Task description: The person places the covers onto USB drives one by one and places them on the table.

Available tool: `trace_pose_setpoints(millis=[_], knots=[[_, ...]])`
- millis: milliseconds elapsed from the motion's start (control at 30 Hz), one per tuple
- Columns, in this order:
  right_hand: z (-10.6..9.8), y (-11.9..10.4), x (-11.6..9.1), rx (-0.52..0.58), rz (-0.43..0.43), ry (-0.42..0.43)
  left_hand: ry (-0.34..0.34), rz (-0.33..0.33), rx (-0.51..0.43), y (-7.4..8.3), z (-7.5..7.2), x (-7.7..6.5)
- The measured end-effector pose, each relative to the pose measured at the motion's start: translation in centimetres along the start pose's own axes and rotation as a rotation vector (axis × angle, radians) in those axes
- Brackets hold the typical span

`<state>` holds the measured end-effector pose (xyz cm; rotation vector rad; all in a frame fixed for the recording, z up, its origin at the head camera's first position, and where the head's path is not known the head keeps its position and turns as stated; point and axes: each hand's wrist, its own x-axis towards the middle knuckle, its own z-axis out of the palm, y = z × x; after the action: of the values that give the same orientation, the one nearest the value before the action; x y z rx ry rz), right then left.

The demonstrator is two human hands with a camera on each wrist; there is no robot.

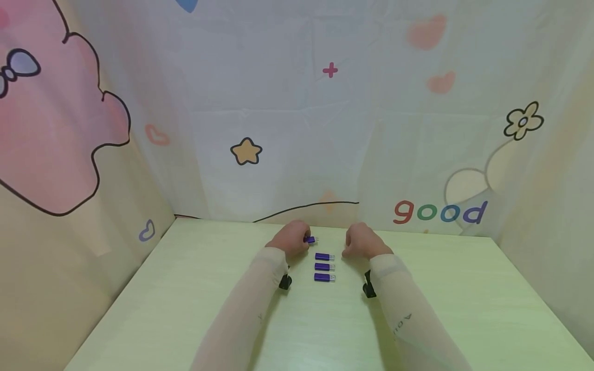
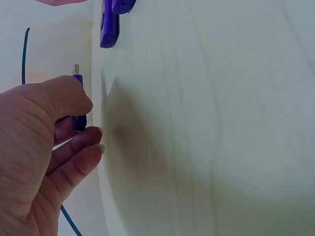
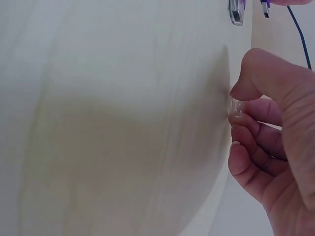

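Note:
Near the table's back edge, my left hand (image 1: 291, 239) pinches a purple USB flash drive (image 1: 310, 239) between thumb and fingers. In the left wrist view the drive (image 2: 79, 123) is held off the table, its bare metal plug pointing away from the palm. To the right, my right hand (image 1: 365, 242) pinches a small clear cap (image 3: 236, 107), visible in the right wrist view between thumb and index finger. Drive and cap are apart. Between the hands and nearer me, three purple flash drives (image 1: 324, 267) with clear caps over their plugs lie in a column.
The pale wooden table (image 1: 185, 309) meets a printed cloth backdrop (image 1: 278, 93) just behind the hands. Cloth also hangs along both sides. A black strap piece (image 1: 285, 281) shows under the left wrist, another (image 1: 368, 286) under the right.

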<state>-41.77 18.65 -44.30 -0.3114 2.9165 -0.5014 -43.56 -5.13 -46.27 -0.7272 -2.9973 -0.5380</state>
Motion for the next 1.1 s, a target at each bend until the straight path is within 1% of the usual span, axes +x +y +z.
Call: trace_pose_setpoints(millis=[100, 267, 400, 600, 733, 867, 967, 1100], knots=[[0.0, 0.2, -0.1, 0.002, -0.007, 0.004, -0.003, 0.005, -0.022, -0.1, 0.0, -0.2], [0.1, 0.6, -0.3, 0.004, -0.052, 0.024, -0.021, 0.017, -0.056, 0.0, -0.5, -0.7], [0.0, 0.9, -0.5, 0.025, -0.082, 0.044, -0.032, 0.044, -0.068, 0.1, -0.8, -0.8], [-0.6, 0.6, -1.3, 0.06, -0.131, 0.059, -0.016, 0.098, -0.086, 0.2, -1.2, -1.1], [-0.8, 0.6, -1.9, 0.067, -0.136, 0.052, -0.012, 0.106, -0.151, 0.3, -1.3, -1.6], [-0.8, 0.5, -2.6, 0.084, -0.173, 0.057, -0.011, 0.104, -0.238, 0.3, -1.3, -2.1], [-0.7, 0.4, -3.0, 0.115, -0.203, 0.06, -0.021, 0.108, -0.306, 0.3, -1.3, -2.6], [-0.3, 0.5, -3.5, 0.176, -0.21, 0.035, -0.035, 0.108, -0.371, 0.3, -1.2, -3.4]])
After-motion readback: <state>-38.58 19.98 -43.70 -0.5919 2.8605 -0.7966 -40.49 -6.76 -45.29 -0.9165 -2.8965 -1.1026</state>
